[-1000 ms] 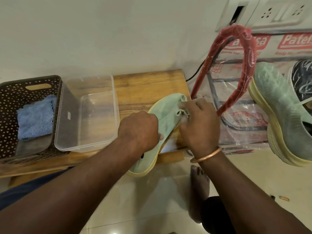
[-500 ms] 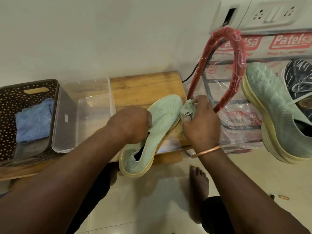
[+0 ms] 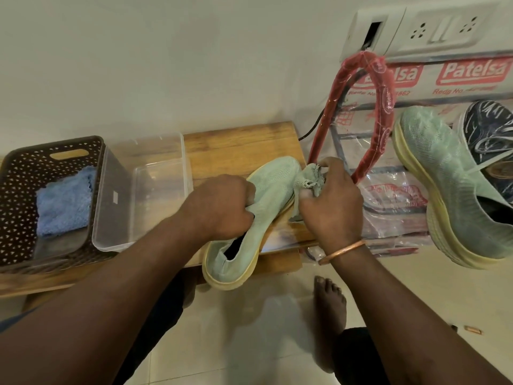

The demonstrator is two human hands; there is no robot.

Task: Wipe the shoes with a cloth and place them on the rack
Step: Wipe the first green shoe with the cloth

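The mint shoe [image 3: 258, 215] lies tilted over the wooden bench [image 3: 241, 145] edge, gripped at its upper by the left hand [image 3: 222, 207], while the right hand [image 3: 330, 207] bunches a cloth [image 3: 309, 177] against its toe: wiping is underway. Next, probably, racking it beside its mate [image 3: 449, 184].

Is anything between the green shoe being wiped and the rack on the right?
Yes. A red wrapped loop at the near end of the rack stands upright between the held green shoe and the shelf where the matching shoe rests. The right hand with the cloth is on that side too. The rack's front looks open.
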